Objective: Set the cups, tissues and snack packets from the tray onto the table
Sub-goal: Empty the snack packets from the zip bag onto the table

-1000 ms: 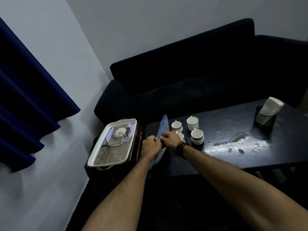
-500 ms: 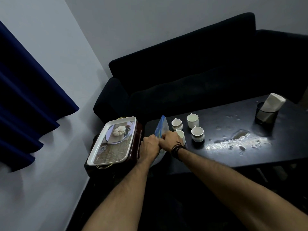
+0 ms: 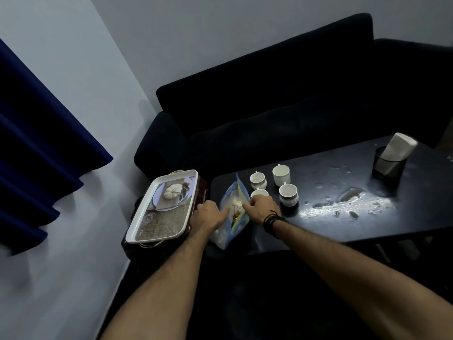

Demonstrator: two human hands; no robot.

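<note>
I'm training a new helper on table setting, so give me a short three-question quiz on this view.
1. True or false: the tray has cups standing on it.
2. How many white cups stand on the dark table?
3. What are the left hand and right hand both doing? A) lifting the tray B) pulling at the top of the blue-edged plastic bag C) taking napkins from the dark holder

Key: 1 false, only its printed picture shows. 2 four, one partly hidden behind the right hand. 3 B.
</note>
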